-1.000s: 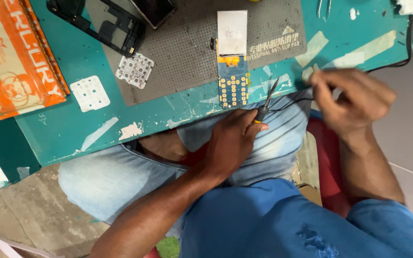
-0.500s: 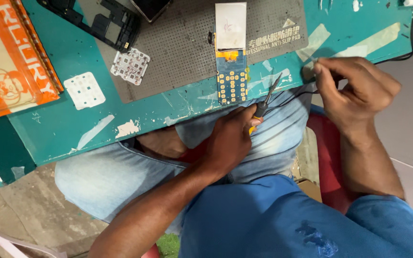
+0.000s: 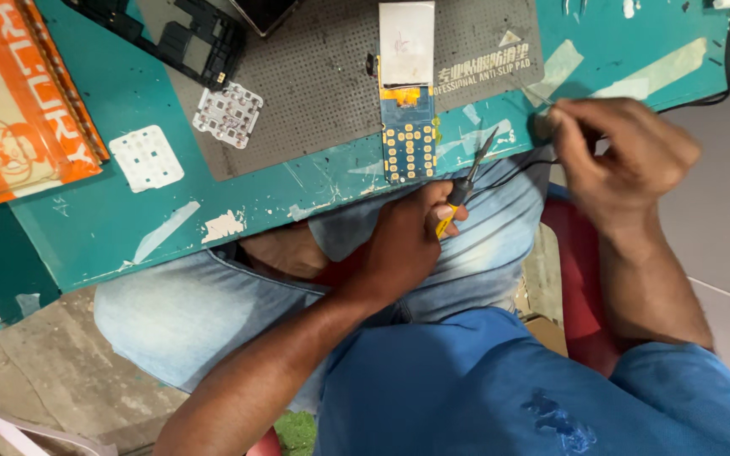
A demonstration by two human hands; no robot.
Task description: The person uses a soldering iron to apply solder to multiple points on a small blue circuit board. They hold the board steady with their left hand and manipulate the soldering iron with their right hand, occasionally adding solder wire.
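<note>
On the teal surface (image 3: 111,228), a phone circuit board (image 3: 408,127) lies across the grey perforated mat (image 3: 331,93). Just below its edge, the left hand (image 3: 403,245) has its grip clenched round yellow-handled tweezers (image 3: 465,181). The right hand (image 3: 627,156) pinches a thin solder wire (image 3: 534,91), fingers closed.

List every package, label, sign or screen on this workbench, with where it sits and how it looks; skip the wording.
Orange and cream printed package: far left on the teal table, flat, tilted.
White rectangular display panel: top centre on the grey perforated mat, above the blue keypad circuit board.
White printed label: on the mat's lower right corner.
Dark glossy screen: top edge, mostly cut off.
</note>
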